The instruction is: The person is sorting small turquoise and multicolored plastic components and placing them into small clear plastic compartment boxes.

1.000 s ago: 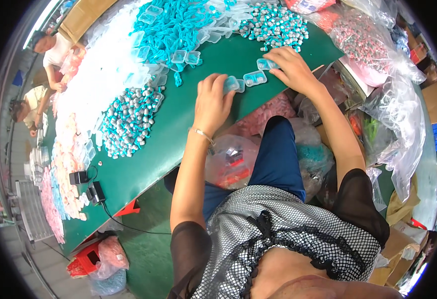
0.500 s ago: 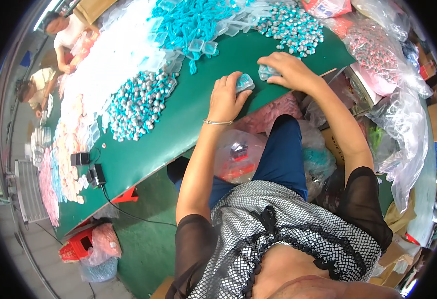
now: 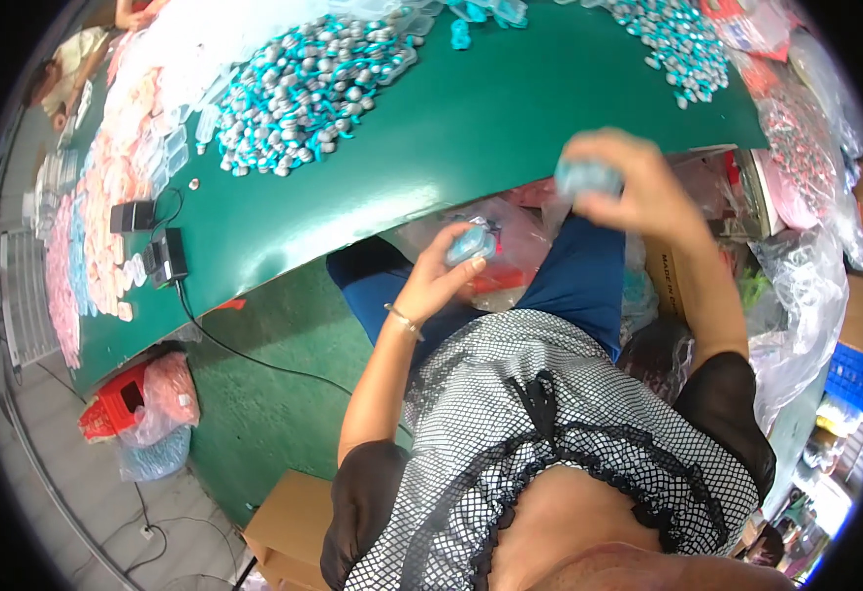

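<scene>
Left hand (image 3: 438,279) is seen at frame centre, fingers pinched on a small blue piece (image 3: 470,242) above a clear bag (image 3: 510,231) in the lap. Right hand (image 3: 631,184), blurred, is closed around another blue piece (image 3: 587,176) at the green table (image 3: 471,128) edge, upper right of centre.

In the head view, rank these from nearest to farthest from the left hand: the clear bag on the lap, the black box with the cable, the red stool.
From the left hand:
1. Clear bag, on the lap, touching or just beyond the fingers.
2. Black box, on the green table's left end.
3. Red stool, on the floor, lower left.
</scene>
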### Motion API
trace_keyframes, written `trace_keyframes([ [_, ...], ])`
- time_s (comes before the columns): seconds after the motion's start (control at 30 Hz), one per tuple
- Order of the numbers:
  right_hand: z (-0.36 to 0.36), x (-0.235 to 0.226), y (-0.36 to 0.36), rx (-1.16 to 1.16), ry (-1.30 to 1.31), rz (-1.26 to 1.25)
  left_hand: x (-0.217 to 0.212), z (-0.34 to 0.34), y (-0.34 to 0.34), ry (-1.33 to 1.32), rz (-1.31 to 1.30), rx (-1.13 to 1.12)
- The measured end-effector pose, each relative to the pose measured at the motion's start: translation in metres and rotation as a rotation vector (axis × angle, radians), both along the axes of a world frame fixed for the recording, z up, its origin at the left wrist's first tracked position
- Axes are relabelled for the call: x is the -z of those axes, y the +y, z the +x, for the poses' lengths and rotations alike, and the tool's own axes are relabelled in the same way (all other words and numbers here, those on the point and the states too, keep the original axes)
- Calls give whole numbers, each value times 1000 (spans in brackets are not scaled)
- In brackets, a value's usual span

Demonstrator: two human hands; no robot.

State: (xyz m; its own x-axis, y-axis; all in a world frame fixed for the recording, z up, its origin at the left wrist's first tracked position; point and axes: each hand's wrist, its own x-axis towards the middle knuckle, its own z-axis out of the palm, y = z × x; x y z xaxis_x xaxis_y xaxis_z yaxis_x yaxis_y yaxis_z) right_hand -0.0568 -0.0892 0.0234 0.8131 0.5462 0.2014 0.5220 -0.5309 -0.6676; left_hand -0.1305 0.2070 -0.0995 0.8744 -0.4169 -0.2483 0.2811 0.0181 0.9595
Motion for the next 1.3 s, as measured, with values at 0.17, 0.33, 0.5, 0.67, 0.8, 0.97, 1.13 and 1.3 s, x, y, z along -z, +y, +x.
trace_keyframes([
  [0.17, -40, 166, 60, -208, 763, 147, 134, 30, -13, 183, 507, 2],
  [0.33, -32, 370, 46, 525, 1563, 136, 269, 51, -50, 176, 972, 235],
  [0.5, -6, 382, 83, 382, 1535, 687, 271, 43, -44, 353, 714, -119],
  [0.67, -6, 383, 88, 701, 1381, 947, 214, 56, -54, 119, 551, -62],
  [0.8, -5, 347, 66, 355, 1188, 412, 95, 37, -34, -68, 149, 327],
  [0.97, -24, 122, 75, -240, 1047, 303, -117, 42, 69, -280, 3, 227],
  [1.13, 4, 17, 62, -6, 164, 369, -136, 175, 174, -489, 232, -787],
  [1.3, 59, 41, 67, 287, -178, 233, -87, 298, 257, -495, 732, -945],
])
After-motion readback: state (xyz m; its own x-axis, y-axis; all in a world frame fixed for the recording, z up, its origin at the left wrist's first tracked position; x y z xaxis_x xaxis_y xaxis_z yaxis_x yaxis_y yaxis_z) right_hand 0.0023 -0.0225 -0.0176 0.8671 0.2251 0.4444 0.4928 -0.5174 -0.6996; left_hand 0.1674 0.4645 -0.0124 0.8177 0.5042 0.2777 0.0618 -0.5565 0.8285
